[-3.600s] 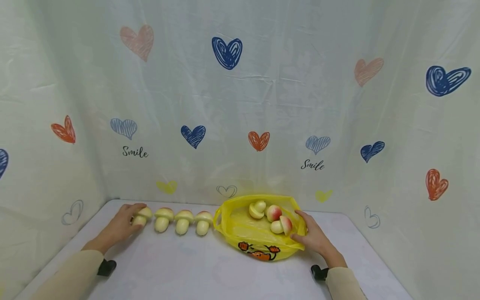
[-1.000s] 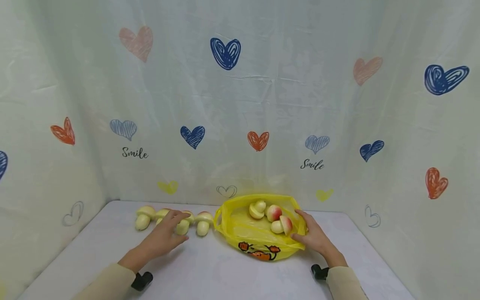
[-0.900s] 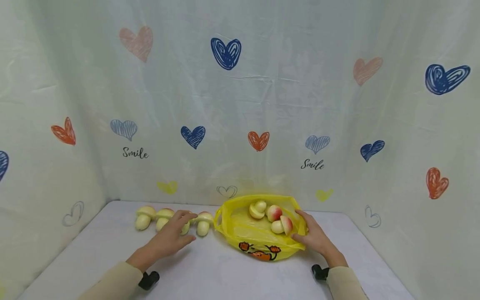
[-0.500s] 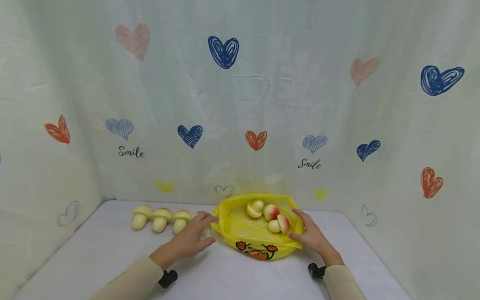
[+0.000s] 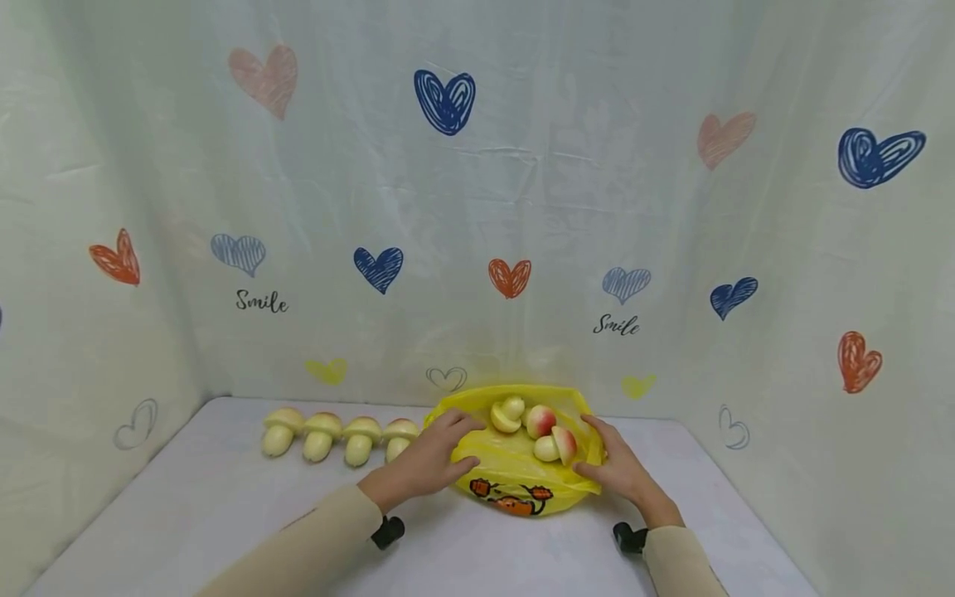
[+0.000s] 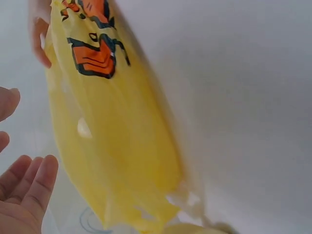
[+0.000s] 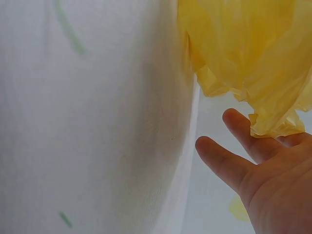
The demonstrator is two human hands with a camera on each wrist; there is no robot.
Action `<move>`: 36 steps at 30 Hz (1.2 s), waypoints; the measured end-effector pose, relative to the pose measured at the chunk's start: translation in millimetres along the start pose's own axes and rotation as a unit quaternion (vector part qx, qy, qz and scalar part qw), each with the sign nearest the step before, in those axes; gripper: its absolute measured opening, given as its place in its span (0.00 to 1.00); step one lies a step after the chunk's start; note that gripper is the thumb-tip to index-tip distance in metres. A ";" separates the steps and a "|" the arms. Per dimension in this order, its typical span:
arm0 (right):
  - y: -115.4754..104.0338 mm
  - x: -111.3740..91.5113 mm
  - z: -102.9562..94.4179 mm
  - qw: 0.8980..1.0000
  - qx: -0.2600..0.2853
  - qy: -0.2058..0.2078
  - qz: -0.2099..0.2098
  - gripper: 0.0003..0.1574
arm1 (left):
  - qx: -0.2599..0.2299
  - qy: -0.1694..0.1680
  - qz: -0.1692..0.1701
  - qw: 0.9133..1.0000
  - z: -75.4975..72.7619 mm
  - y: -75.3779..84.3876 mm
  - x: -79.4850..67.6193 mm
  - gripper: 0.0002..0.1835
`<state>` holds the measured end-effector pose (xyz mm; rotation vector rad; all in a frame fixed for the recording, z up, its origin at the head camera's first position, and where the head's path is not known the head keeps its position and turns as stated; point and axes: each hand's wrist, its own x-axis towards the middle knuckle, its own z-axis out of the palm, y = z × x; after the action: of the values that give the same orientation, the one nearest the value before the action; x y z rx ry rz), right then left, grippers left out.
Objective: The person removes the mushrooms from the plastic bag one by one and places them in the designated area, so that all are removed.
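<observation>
My left hand (image 5: 434,458) hovers over the left part of a yellow plastic bag (image 5: 496,460), fingers and thumb apart with nothing between them. In the left wrist view, its fingertips (image 6: 46,170) stand beside the bag's side. At the bag's right end is my right hand (image 5: 618,464), thumb and fingers spread along the rim. The right wrist view has those fingers extended, with crumpled yellow film (image 7: 278,122) lying against them. Three toy mushrooms lie inside the bag: one cap-down (image 5: 507,416), one showing its pink cap (image 5: 540,421), one on its side (image 5: 558,446).
Several more toy mushrooms, including the leftmost mushroom (image 5: 279,439) and the mushroom nearest the bag (image 5: 398,438), form a row left of the bag on the white table (image 5: 246,514). A curtain (image 5: 477,199) printed with hearts hangs behind and at both sides.
My left hand has travelled rightward from the leftmost mushroom, past the row, to above the bag's left part. The mushrooms remain in their row. My right hand stays at the bag's right end.
</observation>
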<state>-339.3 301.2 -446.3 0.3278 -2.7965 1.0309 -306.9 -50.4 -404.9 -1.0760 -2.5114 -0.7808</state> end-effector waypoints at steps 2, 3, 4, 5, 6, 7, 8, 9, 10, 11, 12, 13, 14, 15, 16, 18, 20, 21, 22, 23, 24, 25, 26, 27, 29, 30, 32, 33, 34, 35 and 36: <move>-0.7 -0.2 -0.7 1.000 0.000 -0.002 0.003 0.53 | -0.002 -0.005 0.002 1.000 4.1 3.6 8.6 0.24; -1.0 -0.2 -0.9 1.000 -0.001 -0.002 0.004 0.53 | -0.006 -0.008 0.002 1.000 6.2 5.4 12.7 0.24; -1.1 -0.4 -1.1 1.000 -0.003 -0.002 0.005 0.53 | -0.007 -0.011 0.002 1.000 8.7 7.0 16.6 0.24; -1.0 -0.3 -1.1 1.000 -0.003 -0.002 0.008 0.53 | -0.008 -0.015 0.003 1.000 11.1 8.5 20.4 0.25; -1.0 -0.2 -1.1 1.000 -0.003 -0.001 0.008 0.53 | -0.011 -0.018 0.006 1.000 13.7 9.9 24.3 0.25; -1.2 -0.2 -0.9 1.000 -0.004 -0.001 0.009 0.53 | -0.012 -0.022 0.008 1.000 16.2 11.0 27.9 0.26; -1.3 -0.2 -0.7 1.000 -0.006 0.000 0.008 0.53 | -0.012 -0.026 0.010 1.000 18.9 11.8 31.4 0.26; -1.5 0.0 -0.5 1.000 -0.006 0.001 0.008 0.53 | -0.012 -0.030 0.010 0.999 21.6 12.7 35.1 0.26; -1.4 -0.1 -0.2 1.000 -0.006 0.002 0.008 0.53 | -0.011 -0.033 0.012 0.999 24.4 13.3 38.7 0.26; -1.5 0.0 -0.1 1.000 -0.006 0.003 0.007 0.53 | -0.009 -0.038 0.012 0.999 27.4 13.7 42.2 0.27; -1.7 -0.3 0.0 1.000 -0.005 0.004 0.007 0.53 | -0.007 -0.043 0.011 0.999 30.3 14.3 45.5 0.27; -1.7 -0.5 0.0 1.000 -0.007 0.004 0.007 0.53 | -0.007 -0.050 0.007 0.999 33.1 15.0 48.6 0.27; -1.6 -0.6 -0.1 1.000 -0.007 0.005 0.006 0.53 | -0.007 -0.055 0.004 0.998 36.1 15.7 51.7 0.28; -1.8 -0.6 -0.1 1.000 -0.006 0.004 0.008 0.53 | -0.010 -0.059 0.001 0.998 38.9 16.3 54.6 0.28; -1.9 -0.5 0.0 1.000 -0.005 0.004 0.010 0.53 | -0.010 -0.064 -0.002 0.998 41.7 17.2 57.3 0.29; -2.3 -0.4 0.3 1.000 -0.004 0.004 0.014 0.53 | -0.013 -0.074 -0.007 0.997 47.2 19.0 62.6 0.30; -2.5 0.0 0.7 1.000 -0.005 0.002 0.017 0.53 | -0.012 -0.081 -0.010 0.997 52.6 20.7 67.6 0.31; -2.7 0.2 1.0 1.000 -0.004 0.002 0.020 0.53 | -0.012 -0.085 -0.013 0.996 55.3 21.2 69.8 0.32; -2.5 0.3 1.3 1.000 -0.003 0.003 0.021 0.53 | -0.009 -0.089 -0.016 0.996 58.1 22.0 72.0 0.32; -2.5 0.3 1.5 1.000 -0.005 0.003 0.021 0.54 | -0.009 -0.092 -0.018 0.996 60.7 22.5 74.0 0.32; -2.4 0.4 1.8 1.000 -0.005 0.003 0.020 0.53 | -0.008 -0.094 -0.021 0.995 63.3 22.9 76.0 0.32; -2.1 0.5 2.1 1.000 -0.006 0.003 0.020 0.53 | -0.007 -0.096 -0.024 0.995 66.0 23.1 77.9 0.32; -2.0 0.5 2.2 1.000 -0.006 0.003 0.019 0.53 | -0.010 -0.100 -0.026 0.995 68.4 23.5 79.6 0.32; -1.8 0.4 2.3 1.000 -0.006 0.003 0.014 0.53 | -0.013 -0.101 -0.028 0.994 70.9 23.6 81.3 0.32; -1.5 0.2 2.3 1.000 -0.010 0.002 0.007 0.53 | -0.021 -0.105 -0.032 0.994 74.9 24.6 84.5 0.32; -1.4 0.2 2.2 1.000 -0.010 0.003 0.005 0.53 | -0.025 -0.108 -0.035 0.993 76.6 25.4 86.0 0.32; -1.5 0.0 1.4 1.000 -0.010 0.004 0.003 0.53 | -0.028 -0.114 -0.037 0.992 80.1 27.0 89.4 0.33; -1.4 0.1 1.0 1.000 -0.010 0.004 0.002 0.53 | -0.025 -0.116 -0.038 0.992 82.1 27.5 91.2 0.34; -1.5 0.1 0.6 1.000 -0.009 0.004 0.005 0.53 | -0.024 -0.118 -0.042 0.992 83.6 28.3 92.5 0.34; -1.0 0.2 0.6 1.000 -0.006 0.003 0.006 0.53 | -0.021 -0.120 -0.046 0.992 85.4 28.7 93.8 0.35; -0.7 0.4 1.0 1.000 -0.004 0.002 0.008 0.52 | -0.019 -0.121 -0.048 0.991 87.2 28.8 94.6 0.35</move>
<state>-339.6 300.0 -446.6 0.3021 -2.8036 1.0222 -354.6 71.4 -420.9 -1.1301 -2.7791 -0.7691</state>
